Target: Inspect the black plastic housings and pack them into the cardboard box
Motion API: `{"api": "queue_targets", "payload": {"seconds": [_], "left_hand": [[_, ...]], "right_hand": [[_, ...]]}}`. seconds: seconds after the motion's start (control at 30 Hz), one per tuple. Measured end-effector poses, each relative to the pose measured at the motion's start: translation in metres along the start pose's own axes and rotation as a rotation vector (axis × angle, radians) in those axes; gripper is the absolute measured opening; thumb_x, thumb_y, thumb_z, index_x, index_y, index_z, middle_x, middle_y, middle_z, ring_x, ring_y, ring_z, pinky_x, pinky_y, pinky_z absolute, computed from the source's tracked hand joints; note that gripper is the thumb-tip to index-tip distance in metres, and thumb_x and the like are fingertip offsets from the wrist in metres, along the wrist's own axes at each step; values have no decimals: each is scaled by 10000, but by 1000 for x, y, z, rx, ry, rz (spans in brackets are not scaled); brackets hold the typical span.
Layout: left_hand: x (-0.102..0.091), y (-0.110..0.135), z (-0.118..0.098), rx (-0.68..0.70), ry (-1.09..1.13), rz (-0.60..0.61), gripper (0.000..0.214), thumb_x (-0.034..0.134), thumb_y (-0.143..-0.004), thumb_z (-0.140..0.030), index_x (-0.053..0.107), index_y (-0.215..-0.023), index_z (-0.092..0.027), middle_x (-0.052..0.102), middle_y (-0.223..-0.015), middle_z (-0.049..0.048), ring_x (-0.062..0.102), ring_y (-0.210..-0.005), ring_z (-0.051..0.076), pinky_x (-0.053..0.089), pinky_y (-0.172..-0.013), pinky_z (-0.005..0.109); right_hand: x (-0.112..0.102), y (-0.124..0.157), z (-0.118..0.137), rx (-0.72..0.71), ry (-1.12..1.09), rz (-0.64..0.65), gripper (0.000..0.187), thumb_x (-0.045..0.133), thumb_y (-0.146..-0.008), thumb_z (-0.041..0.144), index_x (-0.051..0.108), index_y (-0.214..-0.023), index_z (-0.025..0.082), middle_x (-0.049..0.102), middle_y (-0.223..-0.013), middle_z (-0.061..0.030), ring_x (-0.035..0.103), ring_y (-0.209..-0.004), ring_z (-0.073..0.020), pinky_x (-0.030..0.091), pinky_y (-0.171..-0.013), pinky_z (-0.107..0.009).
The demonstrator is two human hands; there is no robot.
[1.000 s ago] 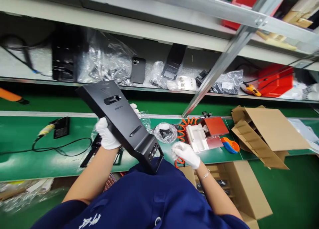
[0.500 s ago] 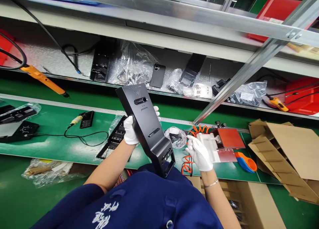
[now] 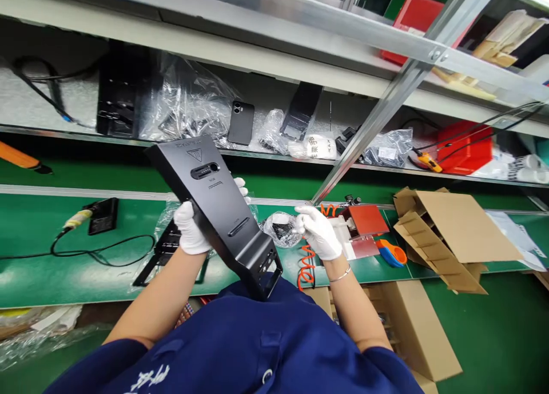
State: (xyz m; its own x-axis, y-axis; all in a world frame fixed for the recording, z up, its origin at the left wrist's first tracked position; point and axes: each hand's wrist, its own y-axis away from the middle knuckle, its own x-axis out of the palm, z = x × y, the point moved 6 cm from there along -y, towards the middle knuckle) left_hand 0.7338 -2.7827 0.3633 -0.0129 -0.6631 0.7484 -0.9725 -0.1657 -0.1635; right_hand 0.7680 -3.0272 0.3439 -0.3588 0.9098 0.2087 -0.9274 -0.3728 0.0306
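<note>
My left hand (image 3: 191,228), in a white glove, grips a long black plastic housing (image 3: 223,199) by its edges, with fingertips showing past its far side. The housing is tilted and has slots, a triangle mark and a stepped lower end with an open frame. Beside it, my gloved right hand (image 3: 319,234) is raised with thumb and fingers drawn together; whether something small sits between them I cannot make out. Just left of those fingers lies a clear bag of small black parts (image 3: 281,231). A black slotted part (image 3: 167,242) rests on plastic behind my left wrist.
An orange coiled hose (image 3: 306,268) hangs by a red and white fixture (image 3: 364,222). Right of these are a blue-orange tape holder (image 3: 392,253) and cardboard dividers (image 3: 454,228). On the shelf lie a phone (image 3: 241,123) and bagged parts. A metal post (image 3: 369,134) slants across.
My view has swung to the right, so the bench and shelf appear shifted left. My right hand's fingers have curled in more. The left hand keeps its hold on the housing.
</note>
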Motion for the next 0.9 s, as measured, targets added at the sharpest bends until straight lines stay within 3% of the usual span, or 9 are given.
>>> {"api": "queue_targets", "payload": {"seconds": [0.13, 0.33, 0.47, 0.57, 0.73, 0.9], "left_hand": [[-1, 2, 3, -30, 19, 33, 868, 813, -629, -650, 615, -1342, -196, 701, -1277, 139, 700, -1087, 329, 594, -938, 450], [-2, 5, 4, -27, 46, 64, 897, 805, -643, -652, 587, -1392, -210, 703, -1292, 130, 704, -1095, 326, 585, -947, 433], [0, 6, 5, -31, 50, 95, 873, 780, -671, -668, 593, -1386, -204, 704, -1302, 140, 708, -1098, 335, 580, -960, 437], [0, 5, 9, -56, 58, 94, 870, 794, -657, -660, 597, -1379, -215, 700, -1319, 137, 695, -1139, 356, 580, -967, 454], [0, -1, 19, -78, 73, 58, 769, 793, -646, -648, 666, -1250, -189, 754, -1149, 132, 679, -1163, 390, 562, -1013, 525], [-1, -5, 28, -51, 128, 56, 654, 763, -660, -653, 689, -1129, -203, 751, -1018, 103, 687, -1136, 365, 570, -1020, 520]], "right_hand": [[9, -4, 9, 11, 25, 46, 308, 758, -755, 538, 623, -776, 262, 589, -673, 3, 550, -566, -162, 578, -629, -363], [31, -8, 24, 2, 78, 170, 337, 751, -792, 570, 613, -835, 265, 713, -772, -40, 689, -675, -231, 606, -727, -439], [47, -19, 53, -198, 270, 161, 244, 755, -798, 445, 633, -751, 239, 685, -894, -45, 650, -792, -197, 550, -752, -356], [65, -30, 73, -324, 375, 85, 227, 743, -797, 393, 610, -723, 225, 598, -810, -4, 568, -730, -149, 497, -695, -294], [106, -51, 77, -189, 268, 79, 272, 650, -877, 440, 508, -768, 236, 518, -593, 67, 411, -456, -83, 358, -449, -220], [131, -77, 69, -10, 202, 131, 303, 704, -859, 442, 507, -793, 221, 647, -675, 36, 480, -446, -65, 317, -381, -170]]}}
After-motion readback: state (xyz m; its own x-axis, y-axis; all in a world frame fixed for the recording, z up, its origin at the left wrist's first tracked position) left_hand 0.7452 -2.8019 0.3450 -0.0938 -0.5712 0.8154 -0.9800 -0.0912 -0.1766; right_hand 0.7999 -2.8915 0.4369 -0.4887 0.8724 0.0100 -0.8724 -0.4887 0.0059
